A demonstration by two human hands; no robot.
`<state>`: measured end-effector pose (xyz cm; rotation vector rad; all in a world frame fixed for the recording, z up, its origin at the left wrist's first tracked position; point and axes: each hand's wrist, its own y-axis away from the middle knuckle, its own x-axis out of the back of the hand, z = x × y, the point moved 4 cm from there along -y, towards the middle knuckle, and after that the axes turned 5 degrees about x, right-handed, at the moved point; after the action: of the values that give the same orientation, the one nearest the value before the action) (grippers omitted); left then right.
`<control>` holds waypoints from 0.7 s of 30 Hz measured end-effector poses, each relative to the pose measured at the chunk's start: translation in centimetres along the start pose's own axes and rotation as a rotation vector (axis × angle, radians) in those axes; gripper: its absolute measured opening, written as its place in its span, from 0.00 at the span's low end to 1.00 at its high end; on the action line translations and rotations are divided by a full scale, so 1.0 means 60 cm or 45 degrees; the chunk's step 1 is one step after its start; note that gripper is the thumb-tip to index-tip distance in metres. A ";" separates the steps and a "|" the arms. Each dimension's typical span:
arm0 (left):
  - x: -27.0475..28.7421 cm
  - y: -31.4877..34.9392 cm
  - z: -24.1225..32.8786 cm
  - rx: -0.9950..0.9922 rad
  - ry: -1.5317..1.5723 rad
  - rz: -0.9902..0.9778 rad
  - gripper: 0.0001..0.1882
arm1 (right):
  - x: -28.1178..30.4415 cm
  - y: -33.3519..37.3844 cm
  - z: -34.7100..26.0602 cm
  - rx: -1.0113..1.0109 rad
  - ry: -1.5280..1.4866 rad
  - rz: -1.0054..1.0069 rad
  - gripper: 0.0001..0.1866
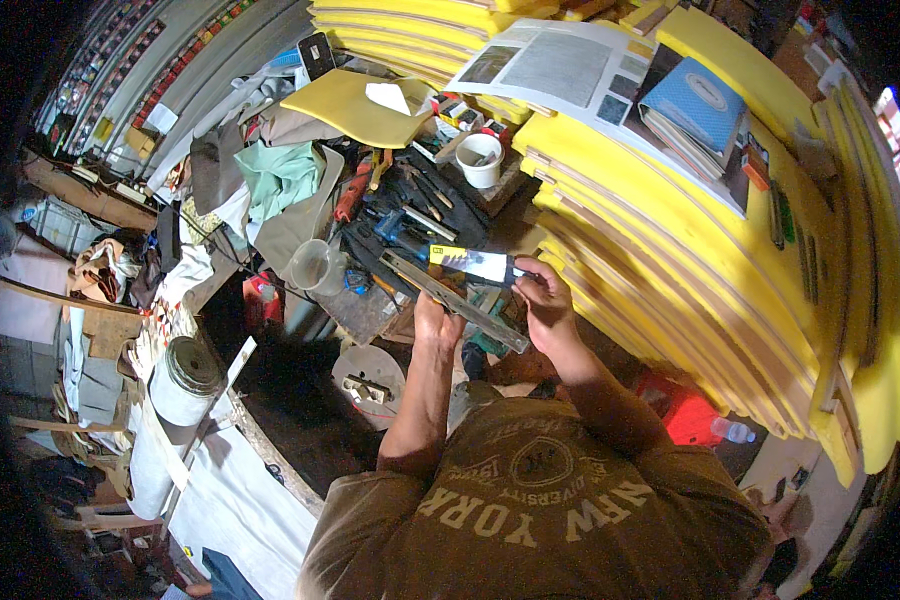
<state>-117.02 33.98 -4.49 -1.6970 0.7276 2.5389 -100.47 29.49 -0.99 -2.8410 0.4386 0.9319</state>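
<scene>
My left hand (436,322) is closed around a long, narrow grey metal bar (492,326), which slants from upper left to lower right in front of my chest. In my right hand (548,303) is a flat oblong pack (482,264) with yellow, white and black parts, pinched at its right end. The pack sits just above the bar; I cannot tell whether the two touch. Beyond my hands, a cluttered bench holds dark hand tools (425,190), a blue-handled tool (402,232) and an orange-red tool (352,190).
A white bucket (479,160) and a clear plastic cup (315,267) stand on the bench. Stacked yellow panels (660,230) rise at the right, bearing a blue notebook (698,100). On the left are a fabric roll (185,380) and green cloth (278,178).
</scene>
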 end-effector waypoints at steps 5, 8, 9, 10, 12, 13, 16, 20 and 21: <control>-0.040 0.013 0.004 0.021 0.059 0.010 0.16 | -0.023 -0.014 -0.041 0.410 0.488 -0.105 0.08; -0.062 0.009 0.001 0.062 0.091 -0.163 0.16 | -0.027 -0.019 -0.068 0.606 0.839 -0.112 0.07; -0.066 0.006 0.000 0.058 0.087 -0.144 0.16 | -0.030 -0.018 -0.077 0.613 0.925 -0.095 0.07; -0.069 0.004 -0.001 0.054 0.083 -0.125 0.16 | -0.034 -0.018 -0.087 0.619 1.012 -0.079 0.07; -0.077 0.003 -0.003 0.056 0.043 -0.051 0.16 | -0.046 -0.017 -0.112 0.645 1.052 -0.085 0.08; -0.078 0.001 -0.005 0.056 0.024 -0.013 0.16 | -0.048 -0.017 -0.119 0.657 1.072 -0.090 0.08; -0.081 -0.007 -0.012 0.077 -0.003 -0.006 0.15 | -0.030 -0.025 -0.119 0.764 1.146 -0.089 0.07; -0.070 -0.023 -0.022 0.099 0.029 -0.007 0.15 | -0.034 -0.019 -0.130 0.827 1.227 -0.076 0.07; -0.060 -0.032 -0.026 0.105 0.007 -0.001 0.15 | -0.036 -0.020 -0.133 0.803 1.226 -0.073 0.07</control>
<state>-113.68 35.98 -2.53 -1.6794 0.8193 2.4679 -97.28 29.53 6.73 -2.4579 0.5785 -0.5758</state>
